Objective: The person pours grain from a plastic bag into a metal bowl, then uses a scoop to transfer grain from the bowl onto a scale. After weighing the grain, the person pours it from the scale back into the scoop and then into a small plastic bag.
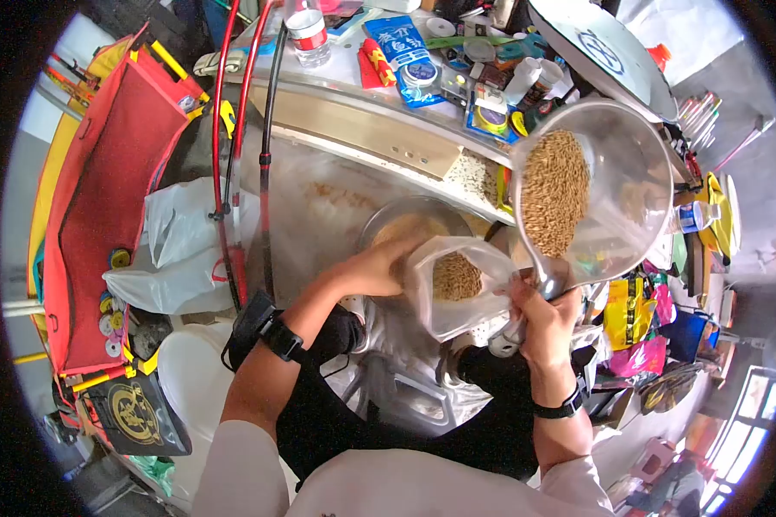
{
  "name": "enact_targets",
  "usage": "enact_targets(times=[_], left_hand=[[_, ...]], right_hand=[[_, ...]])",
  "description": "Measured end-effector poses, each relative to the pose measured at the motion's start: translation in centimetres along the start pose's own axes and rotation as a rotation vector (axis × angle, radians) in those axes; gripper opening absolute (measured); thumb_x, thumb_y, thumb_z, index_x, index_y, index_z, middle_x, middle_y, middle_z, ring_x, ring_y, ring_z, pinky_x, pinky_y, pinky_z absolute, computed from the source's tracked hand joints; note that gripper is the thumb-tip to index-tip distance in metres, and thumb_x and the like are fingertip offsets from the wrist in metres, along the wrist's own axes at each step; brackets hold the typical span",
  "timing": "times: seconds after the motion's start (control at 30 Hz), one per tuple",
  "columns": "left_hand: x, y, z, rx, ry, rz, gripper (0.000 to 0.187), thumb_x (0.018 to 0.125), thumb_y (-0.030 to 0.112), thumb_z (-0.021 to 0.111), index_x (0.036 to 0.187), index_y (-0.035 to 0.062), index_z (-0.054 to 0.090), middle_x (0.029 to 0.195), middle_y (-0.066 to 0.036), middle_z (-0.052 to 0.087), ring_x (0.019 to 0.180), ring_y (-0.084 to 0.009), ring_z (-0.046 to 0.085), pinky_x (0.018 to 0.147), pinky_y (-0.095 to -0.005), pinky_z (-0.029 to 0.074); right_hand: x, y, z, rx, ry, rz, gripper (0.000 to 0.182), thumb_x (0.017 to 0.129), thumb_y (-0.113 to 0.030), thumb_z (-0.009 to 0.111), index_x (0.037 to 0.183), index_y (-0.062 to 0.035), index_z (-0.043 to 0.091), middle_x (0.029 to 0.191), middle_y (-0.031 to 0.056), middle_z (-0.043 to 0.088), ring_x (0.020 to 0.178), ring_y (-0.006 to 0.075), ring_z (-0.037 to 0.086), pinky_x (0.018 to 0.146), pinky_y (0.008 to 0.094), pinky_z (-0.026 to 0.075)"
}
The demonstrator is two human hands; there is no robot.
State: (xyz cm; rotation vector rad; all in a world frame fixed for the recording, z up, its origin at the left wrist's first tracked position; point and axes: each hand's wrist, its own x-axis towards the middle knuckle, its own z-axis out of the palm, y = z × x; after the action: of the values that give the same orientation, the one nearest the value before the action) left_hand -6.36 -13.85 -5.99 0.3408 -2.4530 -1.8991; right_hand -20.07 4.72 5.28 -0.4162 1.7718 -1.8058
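My right hand [545, 320] is closed round the handle of a large clear scoop [634, 202], raised to the right. Brown pellets [556, 194] lie heaped along the scoop's left side. A translucent plastic bag [431, 317] hangs with its mouth spread, and more pellets [457, 277] show inside it. My left hand [388, 265] grips the bag's left edge, its fingertips partly hidden behind the plastic. The bag's right edge reaches up to my right hand. Behind the bag stands a round metal bowl [379, 226], partly covered by my left hand.
A cluttered table [353, 82] lies ahead, with a water bottle [309, 34] and a blue packet [403, 59]. Red and black rods [265, 159] stand at left, beside a white plastic bag [177, 228] and an open red case [116, 215]. Several bright packets [629, 314] lie at right.
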Motion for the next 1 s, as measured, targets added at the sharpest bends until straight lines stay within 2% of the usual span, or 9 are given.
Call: enact_targets(times=[0.1, 0.17, 0.2, 0.33, 0.43, 0.57, 0.63, 0.83, 1.0], left_hand=[[0.1, -0.1, -0.5, -0.217, -0.036, 0.049, 0.066, 0.075, 0.008, 0.064, 0.135, 0.0120, 0.037, 0.137, -0.012, 0.040, 0.120, -0.0240, 0.044, 0.099, -0.0335, 0.036], [-0.1, 2.3, -2.1, -0.649, -0.038, -0.275, 0.060, 0.079, 0.009, 0.058, 0.135, 0.0135, 0.038, 0.139, -0.009, 0.038, 0.119, -0.0224, 0.045, 0.099, -0.0338, 0.037], [0.0, 2.1, -2.1, -0.582, 0.005, -0.204, 0.059, 0.082, 0.020, 0.055, 0.137, 0.0125, 0.035, 0.134, -0.010, 0.043, 0.117, -0.0238, 0.047, 0.095, -0.0346, 0.041], [0.4, 3.5, -0.7, -0.302, 0.016, 0.071, 0.054, 0.082, 0.017, 0.060, 0.131, 0.0044, 0.040, 0.130, -0.009, 0.046, 0.115, -0.0229, 0.049, 0.094, -0.0369, 0.041], [0.7, 5.4, 3.0, -0.106, 0.039, 0.019, 0.057, 0.080, 0.021, 0.065, 0.129, 0.0031, 0.042, 0.124, -0.013, 0.050, 0.113, -0.0249, 0.049, 0.095, -0.0348, 0.040], [2.6, 4.5, 5.4, 0.225, 0.220, 0.189, 0.037, 0.077, 0.014, 0.063, 0.110, 0.0021, 0.055, 0.099, -0.018, 0.059, 0.094, -0.0352, 0.057, 0.079, -0.0413, 0.045], [3.1, 5.5, 4.9, 0.349, 0.378, 0.456, 0.027, 0.076, 0.013, 0.062, 0.101, 0.0038, 0.059, 0.089, -0.018, 0.061, 0.084, -0.0370, 0.058, 0.072, -0.0440, 0.045], [2.2, 6.6, 4.2, 0.371, 0.144, 0.015, 0.015, 0.079, 0.016, 0.059, 0.081, 0.0015, 0.061, 0.073, -0.019, 0.060, 0.073, -0.0361, 0.059, 0.063, -0.0441, 0.044], [3.4, 3.2, 5.3, 0.122, 0.271, 0.050, 0.021, 0.084, 0.017, 0.052, 0.075, -0.0007, 0.058, 0.069, -0.021, 0.057, 0.069, -0.0373, 0.058, 0.061, -0.0441, 0.043]], right_hand=[[0.5, 0.6, -0.2, -0.124, -0.106, 0.069, 0.011, 0.074, 0.004, 0.059, 0.082, 0.0003, 0.053, 0.063, 0.0037, 0.055, 0.051, 0.0089, 0.051, 0.045, 0.0225, 0.040], [1.2, 0.4, -0.1, -0.149, -0.138, 0.074, 0.008, 0.075, 0.002, 0.058, 0.081, 0.0001, 0.053, 0.063, 0.0018, 0.054, 0.051, 0.0080, 0.049, 0.046, 0.0228, 0.038], [1.8, 0.2, -0.5, -0.253, -0.223, 0.068, 0.010, 0.073, 0.002, 0.059, 0.079, -0.0008, 0.052, 0.062, 0.0016, 0.052, 0.049, 0.0078, 0.047, 0.044, 0.0222, 0.037], [3.5, 0.2, -1.6, -0.400, -0.342, 0.045, 0.012, 0.072, 0.002, 0.061, 0.077, -0.0021, 0.051, 0.062, 0.0007, 0.050, 0.047, 0.0067, 0.046, 0.043, 0.0213, 0.036], [4.7, -0.4, -2.2, -0.378, -0.471, 0.073, 0.012, 0.071, 0.002, 0.062, 0.078, -0.0014, 0.053, 0.063, 0.0008, 0.052, 0.049, 0.0068, 0.047, 0.044, 0.0208, 0.037], [5.2, 0.6, -2.4, -0.393, -0.558, 0.050, 0.014, 0.069, 0.001, 0.063, 0.078, -0.0023, 0.053, 0.064, -0.0007, 0.050, 0.052, 0.0063, 0.046, 0.046, 0.0216, 0.035], [5.3, 0.8, -2.3, -0.430, -0.611, 0.021, 0.014, 0.068, 0.000, 0.063, 0.078, -0.0030, 0.053, 0.064, -0.0014, 0.049, 0.055, 0.0059, 0.045, 0.047, 0.0218, 0.034], [6.4, 2.4, -1.8, -0.583, -0.659, -0.034, 0.019, 0.067, -0.003, 0.060, 0.072, -0.0034, 0.041, 0.063, -0.0003, 0.032, 0.061, 0.0110, 0.032, 0.052, 0.0287, 0.030], [6.6, 2.1, -1.2, -0.677, -0.626, -0.131, 0.027, 0.071, -0.009, 0.069, 0.071, -0.0033, 0.043, 0.062, 0.0003, 0.039, 0.060, 0.0117, 0.036, 0.053, 0.0293, 0.033]])
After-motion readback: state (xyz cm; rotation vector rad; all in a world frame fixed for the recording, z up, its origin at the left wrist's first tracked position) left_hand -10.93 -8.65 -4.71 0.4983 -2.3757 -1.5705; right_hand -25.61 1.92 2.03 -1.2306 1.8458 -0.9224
